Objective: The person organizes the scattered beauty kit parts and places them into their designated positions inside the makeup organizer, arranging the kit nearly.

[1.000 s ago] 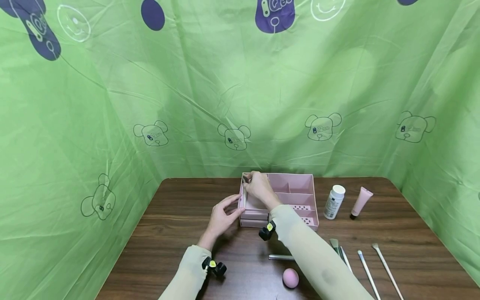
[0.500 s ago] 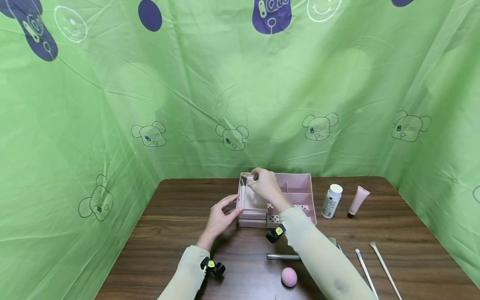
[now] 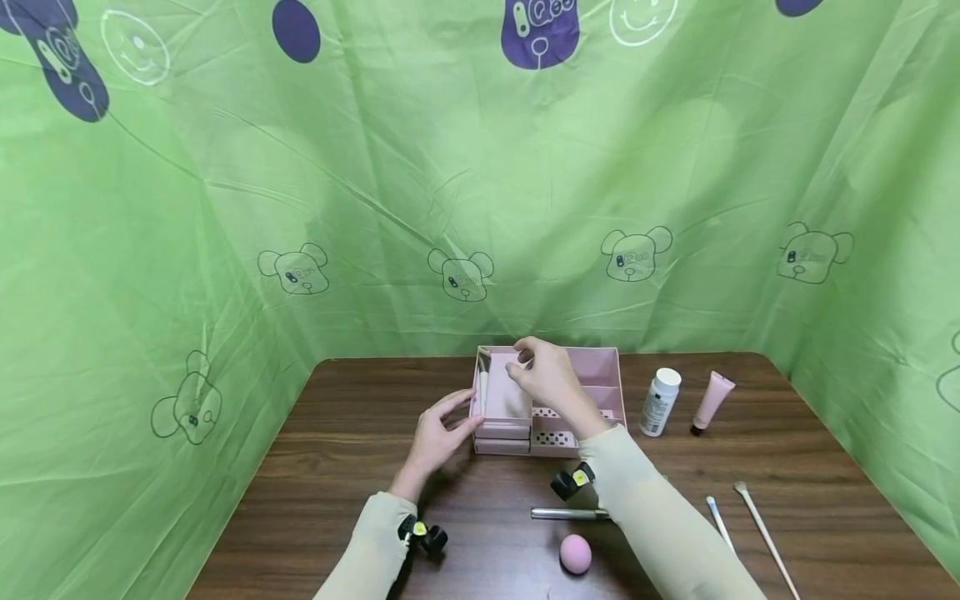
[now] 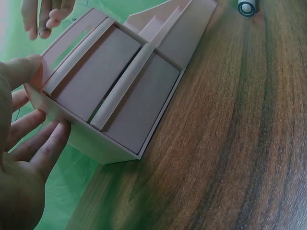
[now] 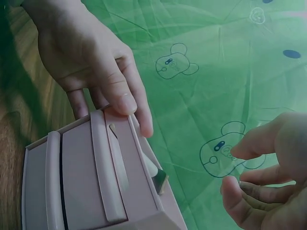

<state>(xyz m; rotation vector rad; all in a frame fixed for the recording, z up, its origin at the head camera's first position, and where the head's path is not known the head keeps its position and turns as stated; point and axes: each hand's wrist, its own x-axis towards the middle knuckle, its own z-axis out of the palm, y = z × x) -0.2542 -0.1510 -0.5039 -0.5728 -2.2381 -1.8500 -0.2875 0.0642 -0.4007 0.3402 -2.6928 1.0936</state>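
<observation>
A pink desk organizer with two drawers at its left front stands at the back of the table. In its upper left compartment a makeup brush lies along the left wall, bristles to the rear. My left hand rests against the organizer's left side. In the left wrist view, its thumb is at the top front corner and its fingers lie extended on the side wall. My right hand hovers over the organizer's middle, fingers loosely bent, nothing between thumb and fingertips.
Right of the organizer are a white bottle and a pink tube. A silver cylinder and a pink makeup sponge lie in front. Two more brushes, one long, lie at right; the right forearm overlaps this area.
My right hand has let go of the makeup brush and moved right, away from the left compartment. The brush stays there. My left hand keeps its place on the organizer's side.
</observation>
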